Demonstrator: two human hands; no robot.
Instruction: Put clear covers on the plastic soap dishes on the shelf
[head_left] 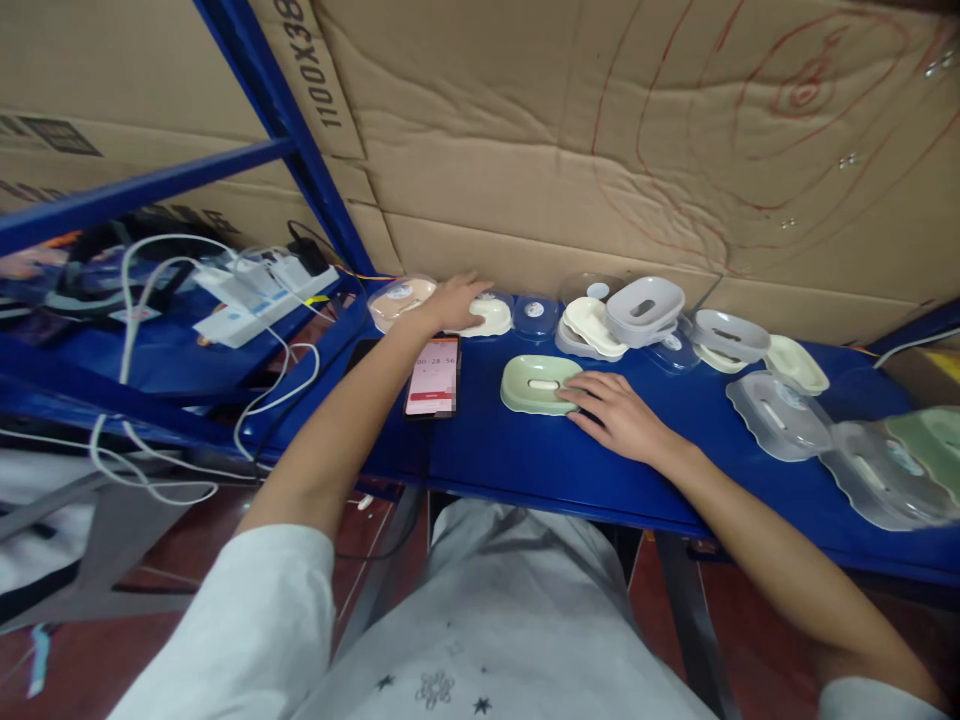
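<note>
A green oval dish (523, 388) with a small white bar in its middle lies on the blue table. My right hand (616, 412) rests at its right edge, fingers spread and touching the rim. Farther back, my left hand (454, 302) reaches over a cream dish (492, 316), fingers apart, its fingertips at the dish's left part. Whether it touches a clear lid there is hard to tell. A peach dish under a clear lid (400, 296) sits left of that hand. Just right of the cream dish is a clear lid with a round label (535, 314).
A lit phone (435, 376) lies left of the green dish. Stacked grey and cream dishes (645, 308) stand behind, with lidded dishes (780, 412) at the right. A power strip (251, 308) with white cables is at the left. Cardboard (525, 150) backs the blue table (487, 460).
</note>
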